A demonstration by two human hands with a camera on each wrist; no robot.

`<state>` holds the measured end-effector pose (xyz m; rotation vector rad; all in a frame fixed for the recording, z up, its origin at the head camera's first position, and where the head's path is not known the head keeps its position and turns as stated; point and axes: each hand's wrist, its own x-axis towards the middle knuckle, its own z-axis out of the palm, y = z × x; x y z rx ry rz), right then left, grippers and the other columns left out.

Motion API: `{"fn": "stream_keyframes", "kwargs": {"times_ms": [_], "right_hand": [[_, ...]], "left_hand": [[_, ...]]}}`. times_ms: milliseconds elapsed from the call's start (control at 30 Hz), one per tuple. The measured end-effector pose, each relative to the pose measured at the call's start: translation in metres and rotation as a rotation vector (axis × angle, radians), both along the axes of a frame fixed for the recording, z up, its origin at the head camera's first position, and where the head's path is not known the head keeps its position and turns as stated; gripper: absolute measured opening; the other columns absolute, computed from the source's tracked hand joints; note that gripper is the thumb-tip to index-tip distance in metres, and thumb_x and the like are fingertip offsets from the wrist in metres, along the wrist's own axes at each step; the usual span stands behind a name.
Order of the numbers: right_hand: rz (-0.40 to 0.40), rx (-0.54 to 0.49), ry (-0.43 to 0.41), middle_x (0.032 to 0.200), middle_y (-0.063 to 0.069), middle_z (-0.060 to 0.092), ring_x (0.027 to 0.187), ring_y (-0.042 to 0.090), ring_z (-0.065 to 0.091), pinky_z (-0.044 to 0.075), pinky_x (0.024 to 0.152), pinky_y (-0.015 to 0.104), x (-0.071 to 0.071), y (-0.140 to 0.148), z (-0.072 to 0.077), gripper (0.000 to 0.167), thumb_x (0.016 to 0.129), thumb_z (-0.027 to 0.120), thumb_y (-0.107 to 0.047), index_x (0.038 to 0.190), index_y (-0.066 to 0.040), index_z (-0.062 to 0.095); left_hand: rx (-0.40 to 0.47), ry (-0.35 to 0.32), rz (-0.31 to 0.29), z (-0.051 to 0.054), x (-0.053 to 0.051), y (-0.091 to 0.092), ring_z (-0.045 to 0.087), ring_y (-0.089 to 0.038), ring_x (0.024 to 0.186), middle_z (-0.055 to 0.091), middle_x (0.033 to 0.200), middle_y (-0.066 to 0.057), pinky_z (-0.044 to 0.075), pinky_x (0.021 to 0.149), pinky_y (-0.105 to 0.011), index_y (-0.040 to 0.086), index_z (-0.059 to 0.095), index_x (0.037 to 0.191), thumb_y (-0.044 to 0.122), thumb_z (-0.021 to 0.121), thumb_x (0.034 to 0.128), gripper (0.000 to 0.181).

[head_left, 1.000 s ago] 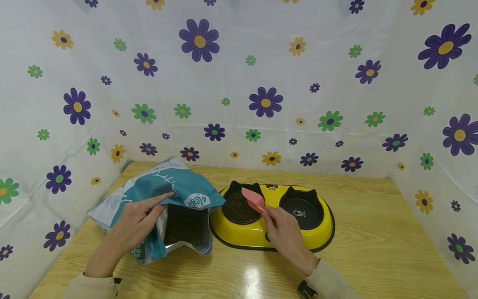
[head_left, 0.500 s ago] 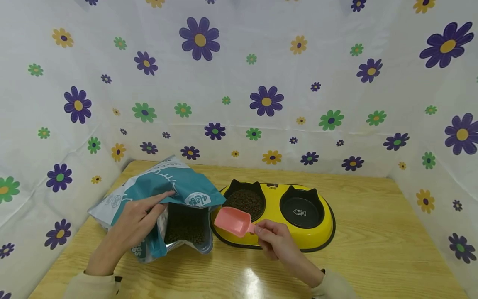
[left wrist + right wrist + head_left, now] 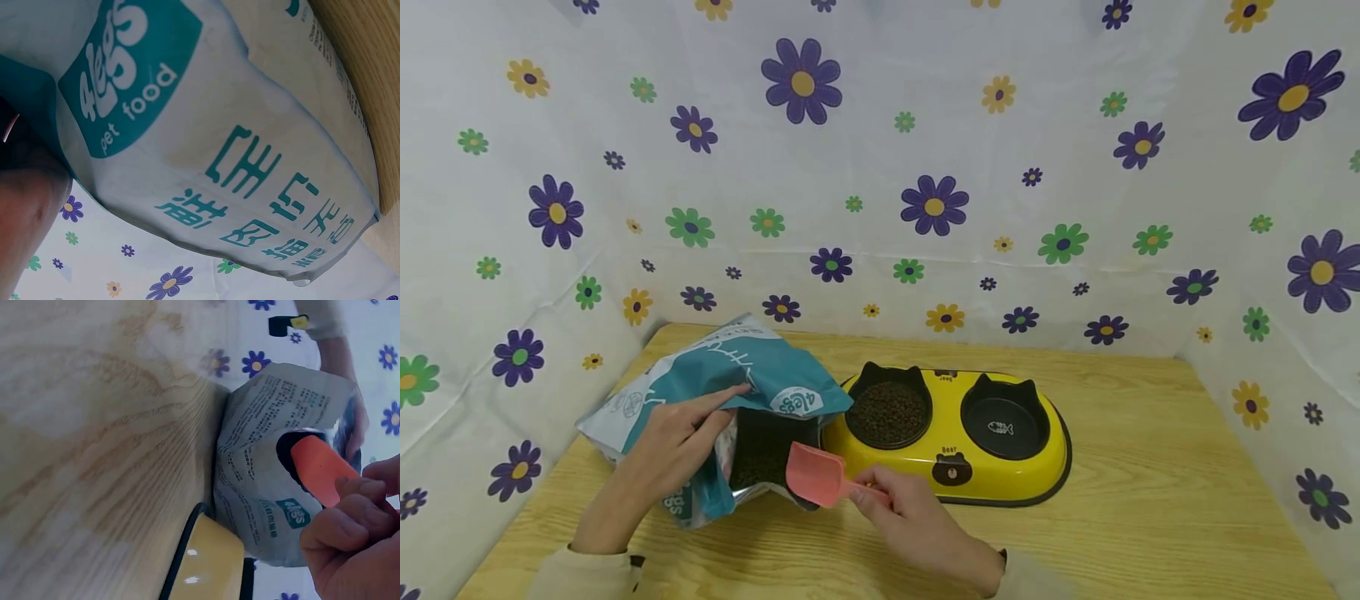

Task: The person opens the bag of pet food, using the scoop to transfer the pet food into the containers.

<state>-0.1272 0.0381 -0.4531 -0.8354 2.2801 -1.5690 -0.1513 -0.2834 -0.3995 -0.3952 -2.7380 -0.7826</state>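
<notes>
A teal and white pet food bag (image 3: 782, 371) lies on its side at the left, its mouth facing the front and brown kibble (image 3: 756, 468) inside. My left hand (image 3: 666, 442) holds the bag at the upper edge of its mouth, forefinger stretched over the top. Between thumb and fingers, my right hand (image 3: 913, 521) grips the handle of a pink scoop (image 3: 816, 475). The scoop's blade is at the bag's mouth, its tip just inside; in the right wrist view the scoop (image 3: 319, 469) overlaps the dark opening. Whether it touches the kibble is hidden.
Right of the bag stands a yellow double pet feeder (image 3: 1022, 483). Its left cat-eared bowl holds kibble (image 3: 887, 412); the right bowl (image 3: 992, 412) shows a bare black base with a fish print. A flower-printed cloth (image 3: 865, 158) hangs behind and beside the wooden table (image 3: 1165, 483).
My right hand has brought the scoop from over the left bowl, leftward and toward me, to the bag's mouth. My left hand and the bag have stayed in place.
</notes>
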Motion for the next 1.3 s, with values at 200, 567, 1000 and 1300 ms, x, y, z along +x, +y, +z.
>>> {"fn": "stream_keyframes", "kwargs": {"times_ms": [200,567,1000,1300], "right_hand": [[-0.027,0.275,0.544,0.073,-0.009,0.048,0.061,-0.002,0.037,0.03,0.057,0.008,0.001,-0.021,-0.006,0.014,0.107,0.054,-0.026,0.104,-0.013,0.061],[-0.128,0.678,1.013,0.075,-0.006,0.047,0.056,0.005,0.03,0.016,0.044,0.013,0.002,-0.05,-0.007,0.021,0.099,0.068,-0.019,0.118,-0.017,0.058],[-0.144,0.79,0.994,0.079,-0.005,0.053,0.055,0.008,0.035,0.021,0.044,0.016,-0.002,-0.063,-0.01,0.023,0.098,0.071,-0.024,0.117,-0.018,0.06],[-0.152,0.517,0.74,0.069,-0.008,0.053,0.054,0.001,0.039,0.025,0.045,0.012,-0.003,-0.063,-0.013,0.01,0.105,0.057,-0.021,0.101,-0.014,0.063]], "left_hand": [[-0.011,-0.009,0.008,0.0,-0.001,-0.001,0.027,-0.005,0.045,0.038,0.061,0.005,0.031,0.047,-0.027,0.027,0.064,0.142,0.027,0.045,0.1101,0.037],[-0.01,0.003,0.009,0.002,-0.002,-0.002,0.027,-0.005,0.045,0.037,0.06,0.007,0.031,0.047,-0.027,0.027,0.065,0.14,0.026,0.046,0.1097,0.036],[-0.031,0.04,-0.007,0.001,-0.002,-0.002,0.039,-0.004,0.052,0.058,0.067,0.005,0.036,0.054,-0.024,0.026,0.067,0.138,0.022,0.049,0.1083,0.035],[-0.082,0.139,-0.053,0.001,-0.004,-0.002,0.067,-0.037,0.121,0.073,0.128,-0.008,0.049,0.099,-0.06,0.017,0.07,0.133,0.016,0.056,0.1036,0.033]]}}
